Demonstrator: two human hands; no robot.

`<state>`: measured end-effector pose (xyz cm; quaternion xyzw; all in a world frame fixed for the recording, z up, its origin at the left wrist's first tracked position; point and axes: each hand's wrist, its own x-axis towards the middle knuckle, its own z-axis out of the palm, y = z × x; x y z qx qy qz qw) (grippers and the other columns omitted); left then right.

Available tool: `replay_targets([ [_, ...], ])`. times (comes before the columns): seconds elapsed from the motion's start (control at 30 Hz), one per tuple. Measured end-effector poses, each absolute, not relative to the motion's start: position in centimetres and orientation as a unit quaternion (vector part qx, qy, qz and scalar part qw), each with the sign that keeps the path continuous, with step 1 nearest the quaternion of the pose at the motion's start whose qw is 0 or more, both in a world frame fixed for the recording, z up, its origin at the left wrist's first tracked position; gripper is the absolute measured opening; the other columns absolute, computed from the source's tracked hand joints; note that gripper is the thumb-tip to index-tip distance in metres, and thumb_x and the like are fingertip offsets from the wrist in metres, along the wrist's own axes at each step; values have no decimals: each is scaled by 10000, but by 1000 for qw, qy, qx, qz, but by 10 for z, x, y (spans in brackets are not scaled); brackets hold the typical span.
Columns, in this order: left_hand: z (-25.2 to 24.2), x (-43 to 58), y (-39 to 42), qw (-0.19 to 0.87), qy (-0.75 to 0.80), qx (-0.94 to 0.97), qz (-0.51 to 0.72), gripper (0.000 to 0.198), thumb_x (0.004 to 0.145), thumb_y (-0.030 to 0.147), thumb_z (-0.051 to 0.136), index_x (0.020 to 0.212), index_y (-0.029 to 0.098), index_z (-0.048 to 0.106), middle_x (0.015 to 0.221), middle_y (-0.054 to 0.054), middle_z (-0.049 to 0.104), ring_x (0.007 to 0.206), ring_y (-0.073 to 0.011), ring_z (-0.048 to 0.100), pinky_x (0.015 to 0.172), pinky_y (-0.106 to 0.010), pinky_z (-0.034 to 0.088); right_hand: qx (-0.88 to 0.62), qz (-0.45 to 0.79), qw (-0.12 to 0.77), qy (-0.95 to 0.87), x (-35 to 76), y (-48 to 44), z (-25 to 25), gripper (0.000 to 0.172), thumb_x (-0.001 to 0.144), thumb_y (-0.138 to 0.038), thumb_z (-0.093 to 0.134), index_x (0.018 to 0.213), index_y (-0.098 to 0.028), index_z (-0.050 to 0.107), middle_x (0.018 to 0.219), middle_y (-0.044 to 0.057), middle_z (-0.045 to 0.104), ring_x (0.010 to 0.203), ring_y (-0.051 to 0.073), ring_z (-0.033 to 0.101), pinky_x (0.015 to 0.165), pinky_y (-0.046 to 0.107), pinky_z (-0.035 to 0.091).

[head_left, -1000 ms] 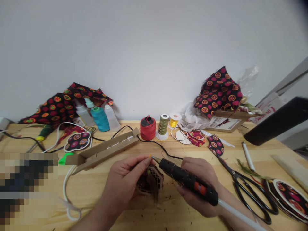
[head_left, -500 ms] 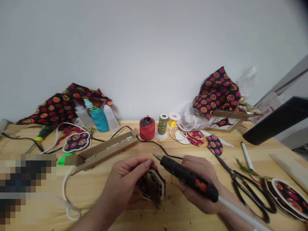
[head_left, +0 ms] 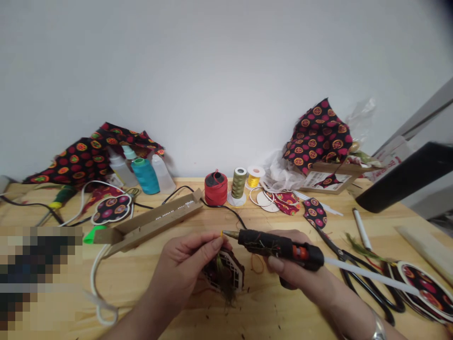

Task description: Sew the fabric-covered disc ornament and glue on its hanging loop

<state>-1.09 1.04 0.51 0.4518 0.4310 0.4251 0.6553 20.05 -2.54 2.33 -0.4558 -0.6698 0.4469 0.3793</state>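
Observation:
Between thumb and fingers, my left hand (head_left: 193, 257) pinches a small yellow piece (head_left: 222, 233). Below those fingertips is a dark patterned ornament (head_left: 231, 269) with a pale lattice edge and a green tassel (head_left: 228, 285); whether the hand also grips it is hard to tell. My right hand (head_left: 295, 271) is wrapped round a black glue gun (head_left: 269, 245), its metal nozzle pointing left and meeting the yellow piece. A white glue stick (head_left: 368, 274) sticks out of the gun's rear.
Black scissors (head_left: 368, 278) and fabric-covered discs (head_left: 424, 290) lie at the right. A long cardboard box (head_left: 159, 219) is at the left. Red thread (head_left: 215, 190), green thread (head_left: 239, 183) and several bottles stand near the wall. A black cable (head_left: 233, 210) crosses behind the hands.
The glue gun has turned closer to level, and its nozzle has come onto the yellow piece. My right wrist has rotated with it. My left hand has barely moved.

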Motion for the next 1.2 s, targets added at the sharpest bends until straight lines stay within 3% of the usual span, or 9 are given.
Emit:
replay_targets([
  [0.23, 12, -5, 6, 637, 443, 441, 451, 110, 665, 258, 701, 674, 156, 741, 600, -24, 703, 518, -121, 611, 486, -179, 497, -441, 464, 406, -652, 201, -25, 17, 269, 779, -399, 539, 675, -151, 526, 537, -42, 336, 465, 75, 319, 397, 206, 252],
  [0.6, 11, -9, 9, 588, 467, 510, 418, 119, 698, 281, 676, 726, 196, 754, 665, -28, 732, 586, -147, 637, 542, -202, 518, -434, 493, 416, -629, 208, -29, 13, 346, 763, -491, 530, 675, -156, 544, 552, -1, 471, 505, 117, 439, 421, 228, 319],
  [0.87, 13, -12, 10, 482, 502, 582, 421, 121, 709, 266, 662, 760, 209, 756, 711, -13, 744, 635, -159, 649, 595, -210, 514, -419, 284, 370, -779, 201, -24, 20, 208, 736, -230, 533, 590, -182, 393, 578, -31, 376, 530, 100, 366, 493, 257, 256],
  [1.2, 10, -11, 9, 430, 508, 605, 437, 115, 698, 235, 667, 770, 243, 757, 746, 5, 753, 649, -162, 663, 605, -210, 521, -427, 249, 335, -802, 201, -25, 18, 204, 750, -213, 524, 608, -183, 381, 586, -33, 389, 541, 99, 376, 500, 254, 254],
])
